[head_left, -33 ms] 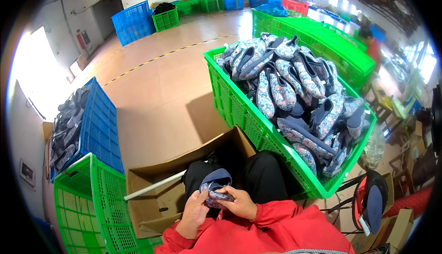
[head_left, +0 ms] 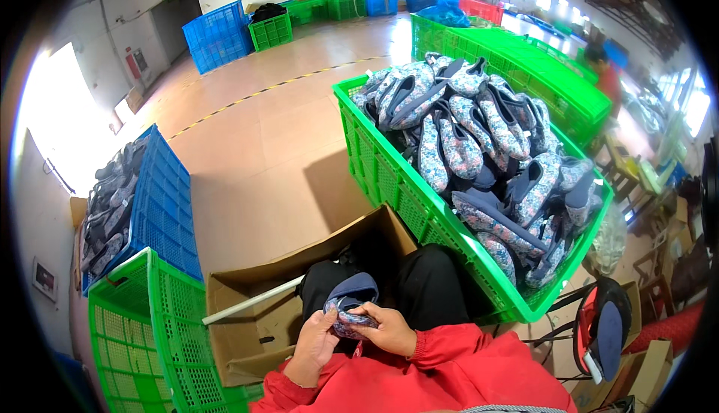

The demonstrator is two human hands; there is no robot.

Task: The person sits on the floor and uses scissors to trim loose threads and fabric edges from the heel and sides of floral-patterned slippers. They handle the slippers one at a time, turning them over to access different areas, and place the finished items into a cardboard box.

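Over my lap, both hands hold one floral cloth slipper [head_left: 354, 293] with a dark blue sole and lining. My left hand [head_left: 318, 342] pinches its left edge, thumb on top. On the other side, my right hand [head_left: 389, 330] grips the patterned fabric, its fingers curled toward the left thumb. A small red strip hangs below the slipper. The fingers hide part of the slipper's near end. To the right of my knees, a green crate [head_left: 397, 197] is heaped with similar floral slippers [head_left: 458, 147].
A cardboard box [head_left: 251, 368] with a white bar [head_left: 251, 302] across it sits around my legs. On the left stand a green crate [head_left: 180, 338] and a blue crate [head_left: 168, 207] of dark footwear. A red-and-black stool-like object [head_left: 599, 327] is at right.
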